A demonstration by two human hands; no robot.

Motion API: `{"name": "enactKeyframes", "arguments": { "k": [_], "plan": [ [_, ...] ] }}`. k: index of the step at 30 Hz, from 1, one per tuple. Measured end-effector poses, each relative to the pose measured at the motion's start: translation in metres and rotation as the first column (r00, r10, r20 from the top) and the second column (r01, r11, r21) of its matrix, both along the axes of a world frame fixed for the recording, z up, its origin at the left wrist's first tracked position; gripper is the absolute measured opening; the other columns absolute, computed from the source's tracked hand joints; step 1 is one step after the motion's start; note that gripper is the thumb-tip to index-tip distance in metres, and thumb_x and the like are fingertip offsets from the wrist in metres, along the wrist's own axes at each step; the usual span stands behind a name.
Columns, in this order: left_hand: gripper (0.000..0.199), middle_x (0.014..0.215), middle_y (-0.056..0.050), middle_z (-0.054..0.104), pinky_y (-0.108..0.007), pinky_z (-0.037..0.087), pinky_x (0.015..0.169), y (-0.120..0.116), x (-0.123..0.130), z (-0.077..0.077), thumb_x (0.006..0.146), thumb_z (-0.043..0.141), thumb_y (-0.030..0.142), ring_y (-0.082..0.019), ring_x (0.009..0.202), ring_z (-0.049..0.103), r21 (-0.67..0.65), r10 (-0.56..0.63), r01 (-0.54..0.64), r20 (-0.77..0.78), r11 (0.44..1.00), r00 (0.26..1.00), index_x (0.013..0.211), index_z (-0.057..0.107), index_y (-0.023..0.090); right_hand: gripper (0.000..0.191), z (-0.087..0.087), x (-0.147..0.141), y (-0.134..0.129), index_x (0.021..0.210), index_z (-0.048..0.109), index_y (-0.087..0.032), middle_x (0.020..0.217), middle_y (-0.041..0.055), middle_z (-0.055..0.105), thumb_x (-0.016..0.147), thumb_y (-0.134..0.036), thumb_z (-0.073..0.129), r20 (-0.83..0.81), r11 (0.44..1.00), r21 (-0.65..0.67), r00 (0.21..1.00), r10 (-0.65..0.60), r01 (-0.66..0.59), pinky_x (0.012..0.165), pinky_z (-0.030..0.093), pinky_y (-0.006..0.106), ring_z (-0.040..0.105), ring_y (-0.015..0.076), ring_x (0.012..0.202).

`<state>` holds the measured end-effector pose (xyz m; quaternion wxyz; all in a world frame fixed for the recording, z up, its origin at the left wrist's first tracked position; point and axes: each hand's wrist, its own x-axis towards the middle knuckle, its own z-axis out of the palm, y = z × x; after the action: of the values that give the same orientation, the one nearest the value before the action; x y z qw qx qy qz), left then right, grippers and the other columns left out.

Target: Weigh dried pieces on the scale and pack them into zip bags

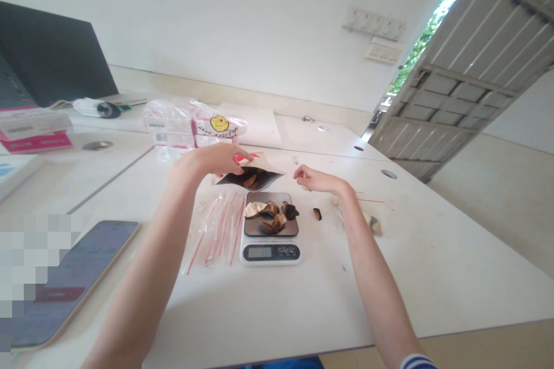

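My left hand point(220, 160) grips the near edge of an opened pouch point(250, 176), whose dark inside holds brown dried pieces. To its right, my right hand point(314, 179) hovers with curled fingers; whether something small is pinched there is hidden. Below the pouch stands a white digital kitchen scale point(271, 252). Several dried brown and cream pieces point(272, 216) lie on its dark plate. One small dark piece point(317, 214) rests on the table right of the scale. Flat clear zip bags with red strips point(219, 228) are spread at the scale's left.
A phone point(82, 277) lies at the left on the white table point(268, 311). Wrapped boxes point(173, 130) and a smiley bag point(219, 125) stand behind the pouch. A filled clear bag point(375, 225) is beyond my right forearm. A black monitor point(56, 55) is at the back left.
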<state>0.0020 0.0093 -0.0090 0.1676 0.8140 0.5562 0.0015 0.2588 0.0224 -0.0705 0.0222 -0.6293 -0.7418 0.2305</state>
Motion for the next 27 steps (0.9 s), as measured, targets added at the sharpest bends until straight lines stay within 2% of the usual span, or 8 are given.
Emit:
{"name": "enactKeyframes", "arguments": {
  "k": [2,7,11,14,16,23,25,27],
  "plan": [
    [0.061,0.122,-0.006,0.063,-0.023,0.05,0.069,-0.001,0.001,0.0,0.074,0.052,0.022,-0.02,0.088,0.065,-0.034,0.017,-0.016,0.025,0.999,1.0,0.135,0.05,0.028,0.024,-0.002,-0.013,0.0,0.108,0.046,-0.019,0.097,0.0042,0.06,0.084,-0.019,0.045,-0.081,0.996,0.061,0.994,0.07,-0.065,0.069,0.043,0.021,0.055,0.012,0.08],
    [0.062,0.126,-0.008,0.062,-0.021,0.05,0.072,0.004,0.0,-0.004,0.073,0.052,0.02,-0.02,0.094,0.063,-0.01,-0.02,0.021,0.046,1.0,0.999,0.134,0.051,0.025,0.041,-0.024,-0.029,0.009,0.114,0.043,-0.013,0.102,0.0091,0.063,0.076,-0.016,0.059,-0.163,0.986,0.067,0.973,0.164,-0.155,0.071,0.046,0.024,0.059,0.0138,0.08],
    [0.062,0.125,-0.008,0.062,-0.02,0.049,0.068,0.004,-0.002,-0.005,0.072,0.052,0.02,-0.02,0.094,0.063,-0.002,-0.024,0.024,0.046,1.0,0.999,0.134,0.052,0.024,0.03,-0.029,-0.027,0.015,0.104,0.056,-0.013,0.108,0.0106,0.065,0.078,-0.025,0.063,-0.197,0.965,0.032,0.945,0.26,-0.259,0.079,0.047,0.026,0.062,0.0156,0.088],
    [0.062,0.125,-0.007,0.061,-0.02,0.049,0.065,0.0,-0.002,-0.002,0.073,0.051,0.02,-0.02,0.093,0.063,-0.034,-0.006,0.008,0.053,0.999,0.999,0.135,0.05,0.025,0.022,-0.018,-0.021,0.012,0.103,0.061,-0.014,0.108,0.01,0.067,0.085,-0.025,0.054,-0.246,0.945,0.015,0.915,0.32,-0.327,0.075,0.049,0.026,0.063,0.0147,0.085],
    [0.063,0.127,-0.007,0.06,-0.02,0.049,0.065,-0.001,-0.001,-0.001,0.073,0.051,0.02,-0.02,0.093,0.062,-0.045,0.003,0.0,0.056,0.999,0.998,0.136,0.049,0.025,0.023,-0.005,-0.015,0.005,0.105,0.061,-0.014,0.112,0.0107,0.066,0.088,-0.025,0.049,-0.265,0.947,0.053,0.91,0.32,-0.318,0.073,0.05,0.026,0.063,0.0142,0.084],
    [0.063,0.129,-0.007,0.059,-0.023,0.05,0.072,0.001,0.0,-0.005,0.074,0.052,0.02,-0.021,0.097,0.062,-0.042,-0.006,0.008,0.046,0.999,0.999,0.136,0.048,0.027,0.029,0.048,0.011,-0.045,0.106,0.062,-0.019,0.105,0.0087,0.066,0.09,-0.037,0.048,-0.223,0.968,0.245,0.969,0.106,-0.05,0.08,0.048,0.03,0.062,0.0182,0.094],
    [0.062,0.127,-0.008,0.061,-0.025,0.05,0.074,0.002,0.001,-0.006,0.073,0.052,0.019,-0.022,0.098,0.063,-0.019,-0.009,0.01,0.039,1.0,0.999,0.135,0.049,0.026,0.03,0.058,0.013,-0.06,0.106,0.062,-0.02,0.104,0.0082,0.067,0.089,-0.039,0.048,-0.207,0.965,0.26,0.976,0.069,-0.013,0.08,0.048,0.03,0.062,0.0189,0.094],
    [0.061,0.125,-0.008,0.062,-0.025,0.05,0.072,0.001,0.003,-0.007,0.074,0.051,0.018,-0.021,0.098,0.063,0.021,-0.033,0.032,0.033,0.999,0.999,0.134,0.051,0.025,0.03,0.065,0.008,-0.071,0.107,0.063,-0.019,0.101,0.0075,0.067,0.09,-0.039,0.047,-0.214,0.965,0.261,0.972,0.092,-0.034,0.08,0.048,0.03,0.062,0.0188,0.094]
  ]
}}
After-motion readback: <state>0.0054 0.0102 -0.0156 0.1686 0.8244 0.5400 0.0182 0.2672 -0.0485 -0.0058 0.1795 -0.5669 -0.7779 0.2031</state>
